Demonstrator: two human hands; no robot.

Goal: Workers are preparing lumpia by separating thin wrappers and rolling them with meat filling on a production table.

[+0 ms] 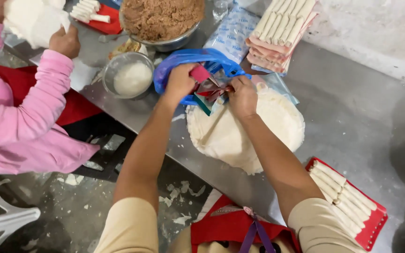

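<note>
My left hand [180, 82] and my right hand [242, 96] both grip a bunch of coloured foil or paper pieces [210, 89], red, teal and silver. The bunch sits at the mouth of a blue plastic bag [191, 58] on the steel table [352, 112]. Just below my hands lies a round stack of thin white wrappers [249, 131]. A red tray [373, 225] with several white rolled pieces rests near my right elbow.
A person in a pink sleeve [38, 103] at the left holds white wrapper sheets [33, 18]. A metal bowl of brown filling [160, 18], a small bowl of white paste [131, 77], stacked trays of rolls [282, 28] and a white chair [1, 215] are nearby.
</note>
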